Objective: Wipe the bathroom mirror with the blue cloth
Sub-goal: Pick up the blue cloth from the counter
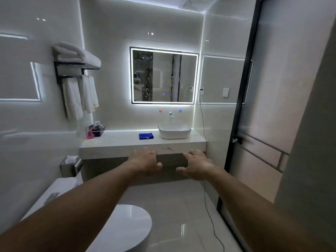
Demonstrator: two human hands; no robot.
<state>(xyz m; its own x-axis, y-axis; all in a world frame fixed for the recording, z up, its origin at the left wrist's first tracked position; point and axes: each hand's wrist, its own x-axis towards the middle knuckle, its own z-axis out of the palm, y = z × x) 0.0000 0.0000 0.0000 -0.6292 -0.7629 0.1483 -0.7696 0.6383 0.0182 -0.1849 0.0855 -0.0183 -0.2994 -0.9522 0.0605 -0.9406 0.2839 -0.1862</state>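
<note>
I see the blue cloth (146, 136) folded into a flat rectangle. It lies on the countertop (118, 140) just beyond my left hand (145, 160), untouched. The mirror (163, 75) is rectangular with a lit white border. It hangs upright on the wall, well above and beyond my left hand and right hand (198, 166).

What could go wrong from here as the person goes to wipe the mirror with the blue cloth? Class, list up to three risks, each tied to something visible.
1. A black cable hangs from the socket past the counter and trails over the floor; a foot or arm could snag it.
2. Two blue lights glow low on the mirror, probably touch controls; wiping the cloth over them might switch something.
</note>
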